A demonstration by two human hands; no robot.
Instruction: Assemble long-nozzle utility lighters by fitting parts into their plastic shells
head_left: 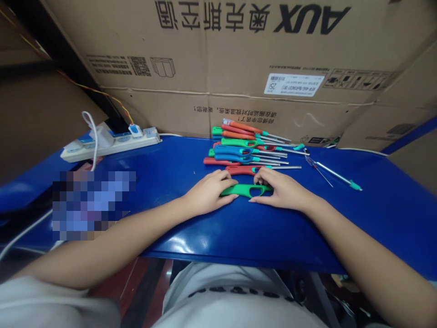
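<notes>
A green lighter handle [244, 190] with an oval trigger opening lies level between my hands, close above or on the blue table. My left hand [213, 189] is closed around its left end, thumb in front and fingers behind. At the other end, my right hand [278, 187] pinches the handle near the trigger opening with curled fingers and thumb. No metal tube shows on this handle; my right hand covers its tip. Just behind it lies a red long-nosed lighter [242, 170], near my right fingertips. Several orange, green, blue and red long-nosed lighters [235, 150] are piled beyond.
A loose metal lighter tube [336, 175] with a teal end and thin wires lies at right. A white power strip [112, 145] with plugs and cables sits at back left. Behind the blue table [205, 241] stands a large cardboard box [218, 59]. A pixelated patch covers something at left.
</notes>
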